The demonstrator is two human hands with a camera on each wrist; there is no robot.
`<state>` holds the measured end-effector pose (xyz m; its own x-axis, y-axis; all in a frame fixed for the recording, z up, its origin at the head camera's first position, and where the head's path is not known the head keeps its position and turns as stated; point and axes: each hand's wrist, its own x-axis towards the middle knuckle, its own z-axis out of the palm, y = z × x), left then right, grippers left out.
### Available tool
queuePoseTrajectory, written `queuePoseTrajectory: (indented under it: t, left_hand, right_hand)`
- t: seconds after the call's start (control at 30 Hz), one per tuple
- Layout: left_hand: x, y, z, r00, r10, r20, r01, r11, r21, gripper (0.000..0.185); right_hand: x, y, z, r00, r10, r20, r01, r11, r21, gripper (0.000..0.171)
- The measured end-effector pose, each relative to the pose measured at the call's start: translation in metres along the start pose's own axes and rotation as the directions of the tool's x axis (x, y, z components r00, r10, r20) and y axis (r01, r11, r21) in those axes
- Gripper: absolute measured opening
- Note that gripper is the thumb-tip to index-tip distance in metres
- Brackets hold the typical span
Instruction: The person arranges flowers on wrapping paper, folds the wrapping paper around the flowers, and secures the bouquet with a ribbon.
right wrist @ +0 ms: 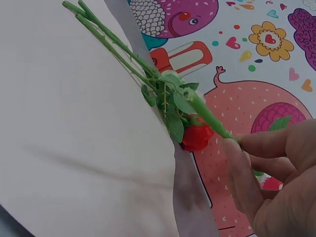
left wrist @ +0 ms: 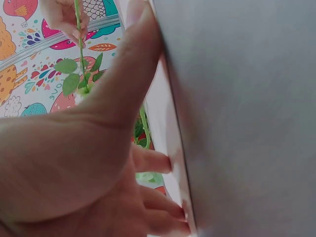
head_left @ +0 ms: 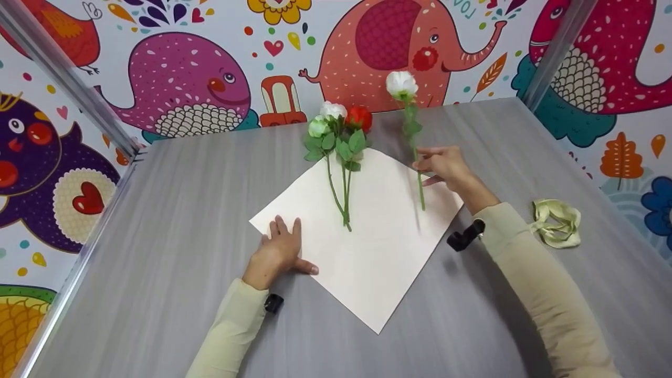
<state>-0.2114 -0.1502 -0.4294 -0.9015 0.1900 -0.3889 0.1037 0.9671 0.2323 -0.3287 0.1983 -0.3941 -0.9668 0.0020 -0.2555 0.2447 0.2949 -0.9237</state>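
Observation:
A cream square of paper point(head_left: 367, 247) lies like a diamond on the grey table point(head_left: 173, 220). Three artificial flowers point(head_left: 338, 128), two white and one red, lie on its upper corner with stems crossing the sheet; the red bloom point(right wrist: 196, 137) shows in the right wrist view. My right hand point(head_left: 443, 165) pinches the green stem of a white flower point(head_left: 402, 84) held above the paper's right corner. My left hand point(head_left: 278, 247) lies flat with straight fingers on the paper's left corner point(left wrist: 170, 143).
A crumpled pale green ribbon point(head_left: 557, 223) lies on the table at the right. Walls with colourful animal pictures point(head_left: 189, 84) and metal posts point(head_left: 68, 79) enclose the table at the back and both sides.

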Motion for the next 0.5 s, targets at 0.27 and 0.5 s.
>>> queuePoseTrajectory:
  t: [0.27,0.5]
  left_hand:
    - [0.0,0.001,-0.001,1.0,-0.007,0.002,0.007,1.0,0.006,0.121]
    - [0.0,0.001,0.0,1.0,-0.008,-0.003,0.008,1.0,0.005,0.121]
  right_hand:
    - [0.002,-0.001,0.035,0.997,-0.059,0.049,0.059,0.998,-0.003,0.049]
    - [0.004,-0.001,0.063,0.996,-0.058,0.061,0.058,0.998,-0.002,0.047]
